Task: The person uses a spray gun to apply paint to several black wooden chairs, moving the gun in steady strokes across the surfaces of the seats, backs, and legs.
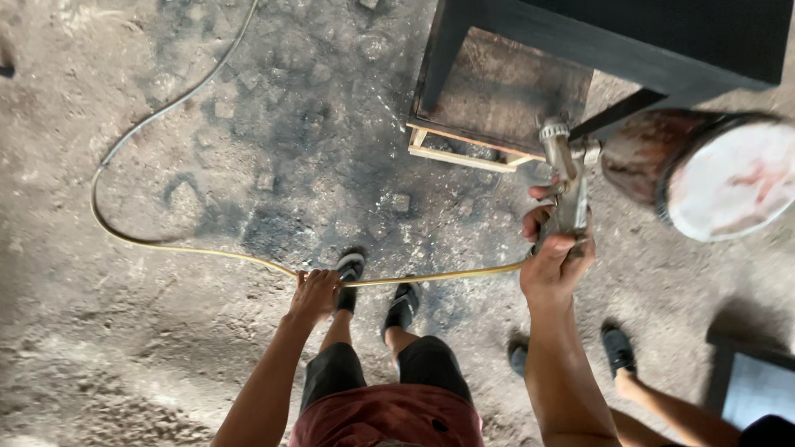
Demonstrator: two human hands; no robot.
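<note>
Head view: two hands, one hose, one spray gun.

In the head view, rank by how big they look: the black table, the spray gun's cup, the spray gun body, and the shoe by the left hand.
1. Black table, though cut off by the frame.
2. Cup; it sits close to the camera, which inflates it.
3. Spray gun body, partly hidden by the right hand.
4. Shoe, near the left hand.

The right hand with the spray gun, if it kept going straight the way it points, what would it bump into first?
Probably the dark wooden table just ahead: the right hand aims the spray gun up toward its lower frame. Depth is hard to judge from above, so it might pass just beside it.
</note>
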